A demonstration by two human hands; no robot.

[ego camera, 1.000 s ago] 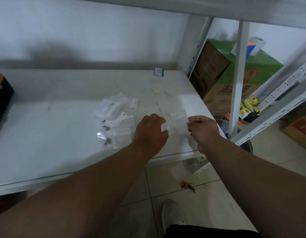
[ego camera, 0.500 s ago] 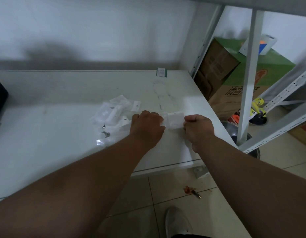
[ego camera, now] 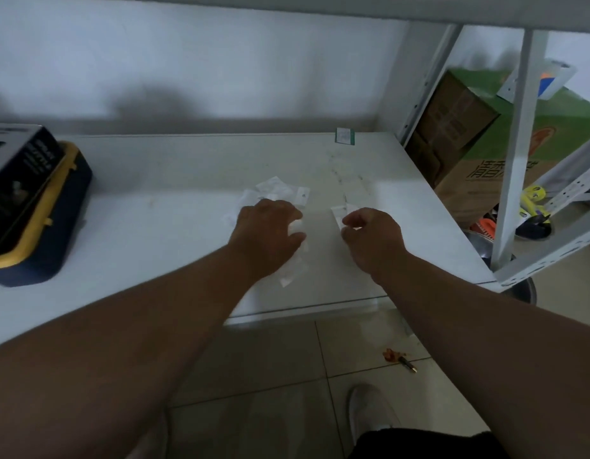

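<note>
Hands apart over the white shelf [ego camera: 154, 210]: left hand [ego camera: 267, 233] lies palm-down on the pile of small plastic bags [ego camera: 276, 189], grip hidden; right hand [ego camera: 373, 236], fingers loosely curled and holding nothing, is at a single bag [ego camera: 338, 214] just right of the pile.

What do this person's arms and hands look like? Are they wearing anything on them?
Both forearms are bare; no sleeve shows. The left hand and right hand wear no gloves, and no watch, ring or bracelet is visible. Below, a white shoe and dark clothing show.
</note>
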